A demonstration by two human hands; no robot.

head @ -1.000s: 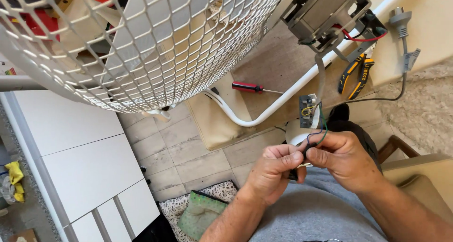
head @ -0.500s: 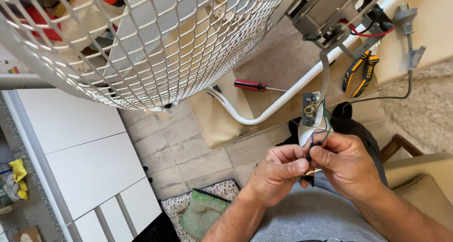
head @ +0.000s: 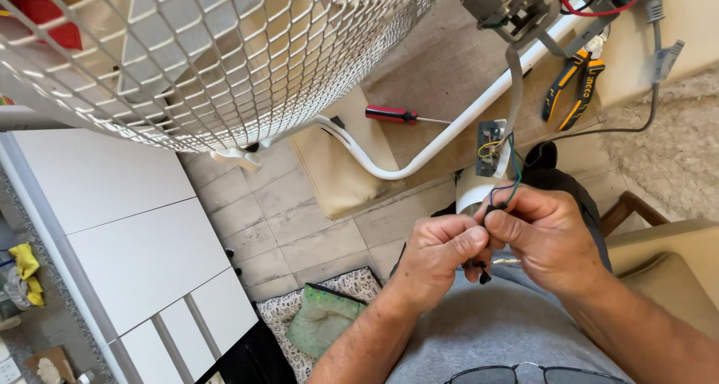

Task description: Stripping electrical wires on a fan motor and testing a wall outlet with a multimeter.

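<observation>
My left hand [head: 438, 260] and my right hand [head: 550, 238] meet over my lap, both pinching thin coloured wires [head: 503, 193] between thumb and fingers. The wires run up to a small grey switch block [head: 490, 146] that hangs on a flat grey cable [head: 514, 77] from a grey control box [head: 517, 6] at the top. A white cylindrical part [head: 473, 188] shows just behind my fingers. A small black piece [head: 483, 275] hangs below my left thumb.
A large white wire fan grille [head: 210, 62] fills the upper left. The fan's white tube stand [head: 442, 141] curves across brown cardboard, with a red-handled screwdriver [head: 393, 115] and orange-and-black pliers [head: 573, 88] lying there. White cabinet at left, wooden chair arm [head: 625, 208] at right.
The view has shifted slightly and my hands have stayed together on the wires, fingers working a little closer up the wires toward the switch block.
</observation>
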